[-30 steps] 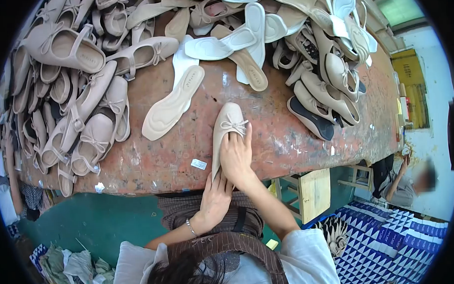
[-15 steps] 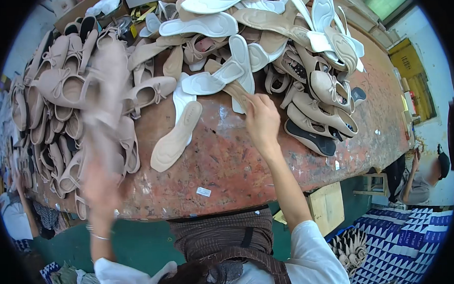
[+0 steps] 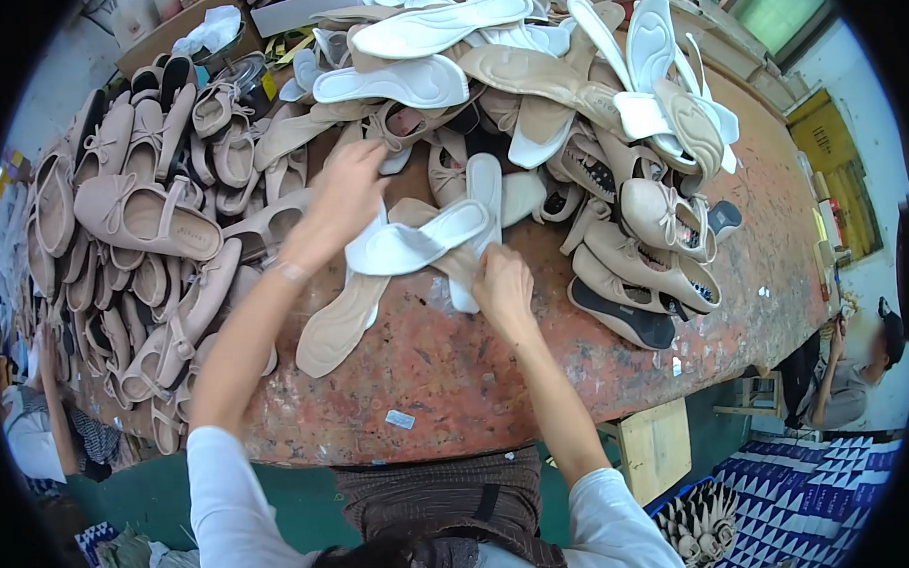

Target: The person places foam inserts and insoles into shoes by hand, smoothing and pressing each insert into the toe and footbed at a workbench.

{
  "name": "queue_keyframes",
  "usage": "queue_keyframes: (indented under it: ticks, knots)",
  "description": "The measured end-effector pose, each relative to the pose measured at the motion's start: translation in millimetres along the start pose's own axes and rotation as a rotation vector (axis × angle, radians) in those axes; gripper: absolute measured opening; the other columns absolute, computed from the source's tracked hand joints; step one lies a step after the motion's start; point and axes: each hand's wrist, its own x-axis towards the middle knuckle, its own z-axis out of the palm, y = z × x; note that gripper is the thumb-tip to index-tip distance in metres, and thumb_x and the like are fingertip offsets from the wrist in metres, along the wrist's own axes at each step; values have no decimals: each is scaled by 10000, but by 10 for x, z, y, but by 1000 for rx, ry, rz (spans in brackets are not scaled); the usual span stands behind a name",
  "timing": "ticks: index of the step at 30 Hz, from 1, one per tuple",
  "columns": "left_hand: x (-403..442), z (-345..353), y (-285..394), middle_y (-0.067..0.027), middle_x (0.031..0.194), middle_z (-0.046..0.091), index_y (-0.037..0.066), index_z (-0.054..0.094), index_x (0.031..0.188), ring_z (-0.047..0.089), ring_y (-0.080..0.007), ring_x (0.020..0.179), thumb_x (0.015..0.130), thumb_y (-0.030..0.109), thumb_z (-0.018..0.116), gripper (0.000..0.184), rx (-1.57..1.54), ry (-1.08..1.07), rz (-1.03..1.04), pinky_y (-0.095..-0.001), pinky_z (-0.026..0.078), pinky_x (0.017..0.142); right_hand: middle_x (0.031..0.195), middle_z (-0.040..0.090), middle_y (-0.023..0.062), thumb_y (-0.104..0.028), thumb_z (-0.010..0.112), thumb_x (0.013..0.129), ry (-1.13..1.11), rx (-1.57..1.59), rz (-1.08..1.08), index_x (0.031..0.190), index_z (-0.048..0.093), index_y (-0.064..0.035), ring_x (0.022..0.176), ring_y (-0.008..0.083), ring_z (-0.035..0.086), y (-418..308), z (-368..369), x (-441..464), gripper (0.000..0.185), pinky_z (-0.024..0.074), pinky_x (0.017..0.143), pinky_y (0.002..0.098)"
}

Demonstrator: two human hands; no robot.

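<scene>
My right hand (image 3: 505,287) is closed on the near end of a beige insole (image 3: 461,261), partly hidden under white insoles (image 3: 413,243). Reaching over the middle of the pile, my left hand (image 3: 349,193) has its fingers apart beside a beige shoe with a bow (image 3: 407,125); no object shows in its grip. Between my hands, white and beige insoles lie crossed over one another. Nearest me, a beige insole (image 3: 341,328) rests on the table with a white one under it.
Beige shoes (image 3: 152,219) are heaped high on the left. More shoes (image 3: 654,262) are stacked on the right, with loose insoles (image 3: 651,42) above them. A small white label (image 3: 400,419) lies on the worn red table (image 3: 428,385). Other people (image 3: 863,365) are at both sides.
My left hand has let go of a blurred beige shoe at the left heap and moved right to the middle pile. My right hand has drawn the crossed insoles nearer to me.
</scene>
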Motion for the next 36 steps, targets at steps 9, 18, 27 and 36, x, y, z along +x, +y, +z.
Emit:
queue_keyframes:
  ticks: [9,18,27,36]
  knots:
    - [680,723,-37,-196,981,673,15,648,979,648,-401,931,799,15,597,187,-155,117,-62,-474,507,793,814,715,188,-195,696,775,-356,399,352,976,710,7,743,290,710,654,-694,-666,285,532,703,409]
    - [-1278,-650,278,-141,1009,629,9,633,1016,599,-345,1002,817,7,632,199,-55,-223,87,-396,492,855,939,647,41,-22,543,962,-481,1128,327,1059,549,-22,826,80,576,605,-823,-881,97,458,753,235]
    - [-1403,-13,1344,-143,1271,641,11,545,1329,631,-227,1153,1005,257,566,408,-1630,-256,-365,-392,531,969,1007,677,61,-34,572,953,-622,1608,179,1122,547,-12,910,100,618,33,-1066,-916,171,458,843,245]
    - [-600,570,1571,-223,1289,611,-42,517,1342,649,-295,1137,998,538,497,674,-2557,-546,-632,-392,556,958,1229,636,247,129,549,857,-249,1494,345,1488,269,27,1119,233,639,111,-1530,-1189,698,493,953,327]
